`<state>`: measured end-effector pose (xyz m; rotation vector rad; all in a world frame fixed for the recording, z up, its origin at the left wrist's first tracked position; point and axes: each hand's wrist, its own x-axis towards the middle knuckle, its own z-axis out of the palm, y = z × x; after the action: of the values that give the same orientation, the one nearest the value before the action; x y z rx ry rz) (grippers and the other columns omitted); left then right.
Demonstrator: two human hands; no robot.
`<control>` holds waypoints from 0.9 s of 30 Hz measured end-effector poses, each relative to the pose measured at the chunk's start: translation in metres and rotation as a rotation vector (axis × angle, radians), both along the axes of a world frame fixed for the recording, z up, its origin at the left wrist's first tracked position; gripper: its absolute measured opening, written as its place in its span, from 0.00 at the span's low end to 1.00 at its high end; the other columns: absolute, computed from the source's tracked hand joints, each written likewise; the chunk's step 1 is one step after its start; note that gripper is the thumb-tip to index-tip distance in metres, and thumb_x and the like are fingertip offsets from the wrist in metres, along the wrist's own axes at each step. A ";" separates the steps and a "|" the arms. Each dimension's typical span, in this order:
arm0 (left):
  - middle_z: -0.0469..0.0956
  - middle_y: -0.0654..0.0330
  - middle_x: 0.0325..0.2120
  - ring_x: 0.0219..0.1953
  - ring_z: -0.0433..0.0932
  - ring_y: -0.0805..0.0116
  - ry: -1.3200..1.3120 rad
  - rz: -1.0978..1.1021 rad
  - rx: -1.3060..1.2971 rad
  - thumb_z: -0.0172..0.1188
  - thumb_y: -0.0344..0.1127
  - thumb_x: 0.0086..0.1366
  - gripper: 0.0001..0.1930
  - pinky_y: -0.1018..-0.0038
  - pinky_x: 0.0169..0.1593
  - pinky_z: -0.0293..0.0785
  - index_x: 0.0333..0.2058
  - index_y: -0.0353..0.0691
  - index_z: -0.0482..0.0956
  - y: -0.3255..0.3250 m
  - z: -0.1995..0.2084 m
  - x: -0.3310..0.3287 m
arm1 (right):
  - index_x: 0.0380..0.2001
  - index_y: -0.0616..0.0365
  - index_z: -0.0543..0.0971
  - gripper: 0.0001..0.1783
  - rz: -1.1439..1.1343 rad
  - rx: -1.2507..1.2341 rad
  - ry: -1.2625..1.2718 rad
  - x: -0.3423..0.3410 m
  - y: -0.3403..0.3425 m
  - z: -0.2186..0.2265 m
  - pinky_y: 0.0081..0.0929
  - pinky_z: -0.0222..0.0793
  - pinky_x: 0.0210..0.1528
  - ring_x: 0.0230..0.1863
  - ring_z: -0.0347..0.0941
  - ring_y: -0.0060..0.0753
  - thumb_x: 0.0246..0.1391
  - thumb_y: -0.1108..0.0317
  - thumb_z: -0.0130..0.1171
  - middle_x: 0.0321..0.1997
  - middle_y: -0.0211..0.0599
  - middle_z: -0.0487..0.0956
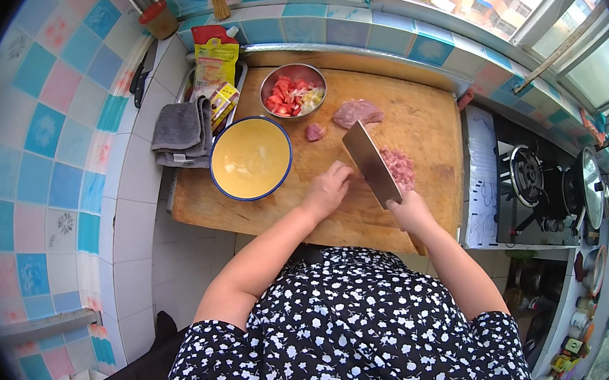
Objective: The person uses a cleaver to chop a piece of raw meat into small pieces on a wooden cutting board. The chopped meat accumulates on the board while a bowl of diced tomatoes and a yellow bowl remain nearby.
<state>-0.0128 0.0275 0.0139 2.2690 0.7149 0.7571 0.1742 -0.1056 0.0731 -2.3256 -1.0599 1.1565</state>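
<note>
My right hand [411, 213] grips a wide-bladed cleaver [371, 162], its blade slanting across the wooden cutting board [248, 218]. Just left of the blade, my left hand [328, 189] rests on the board with fingers curled in; anything under them is hidden. Diced raw meat [398, 167] lies in a heap along the blade's right side. Beyond the cleaver sit a flat slab of raw meat [357, 112] and a smaller meat chunk [315, 132].
A yellow enamel bowl [251, 158] with a blue rim stands left of my hands. Behind it, a steel bowl [293, 90] holds chopped red and pale pieces. A grey towel [183, 132] and food packets [216, 60] lie left; a gas stove [529, 177] is right.
</note>
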 end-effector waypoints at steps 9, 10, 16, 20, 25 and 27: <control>0.71 0.48 0.44 0.48 0.75 0.47 -0.187 0.361 -0.099 0.54 0.18 0.61 0.11 0.61 0.52 0.75 0.41 0.36 0.74 0.053 -0.010 0.015 | 0.39 0.66 0.80 0.16 -0.073 -0.019 0.256 -0.008 -0.036 0.032 0.35 0.73 0.28 0.21 0.77 0.34 0.60 0.61 0.57 0.21 0.41 0.78; 0.70 0.48 0.44 0.48 0.75 0.47 -0.173 0.387 -0.083 0.53 0.17 0.60 0.11 0.61 0.53 0.74 0.41 0.36 0.74 0.056 -0.013 0.014 | 0.39 0.66 0.80 0.17 -0.057 -0.036 0.268 -0.009 -0.037 0.030 0.37 0.74 0.30 0.23 0.78 0.37 0.60 0.60 0.58 0.22 0.44 0.79; 0.71 0.51 0.51 0.54 0.70 0.50 0.074 0.551 0.277 0.61 0.24 0.58 0.18 0.55 0.59 0.67 0.49 0.40 0.76 0.061 -0.021 0.020 | 0.40 0.66 0.82 0.20 0.016 -0.038 0.134 -0.006 -0.048 -0.005 0.45 0.74 0.47 0.39 0.81 0.57 0.58 0.57 0.58 0.33 0.58 0.83; 0.73 0.56 0.49 0.52 0.72 0.52 0.201 0.476 0.299 0.64 0.27 0.57 0.20 0.55 0.55 0.70 0.50 0.42 0.77 0.072 -0.025 0.016 | 0.40 0.66 0.82 0.19 -0.107 -0.007 0.131 0.013 -0.059 0.002 0.41 0.75 0.37 0.29 0.81 0.48 0.59 0.58 0.58 0.26 0.51 0.82; 0.75 0.58 0.44 0.48 0.74 0.52 0.210 0.409 0.362 0.64 0.29 0.59 0.13 0.58 0.49 0.74 0.44 0.42 0.80 0.097 -0.042 0.014 | 0.41 0.65 0.82 0.17 -0.192 -0.026 0.215 0.023 -0.065 0.007 0.34 0.73 0.27 0.20 0.75 0.31 0.60 0.60 0.58 0.20 0.38 0.77; 0.75 0.58 0.43 0.46 0.75 0.52 0.187 0.421 0.366 0.64 0.29 0.59 0.10 0.59 0.48 0.75 0.41 0.42 0.82 0.096 -0.038 0.017 | 0.41 0.65 0.82 0.17 -0.191 -0.033 0.216 0.022 -0.064 0.011 0.35 0.73 0.28 0.20 0.76 0.32 0.60 0.60 0.58 0.20 0.38 0.78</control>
<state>0.0039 0.1233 -0.0241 2.5747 1.2565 0.9387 0.1966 -0.1696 0.0841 -2.2090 -0.7321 1.3208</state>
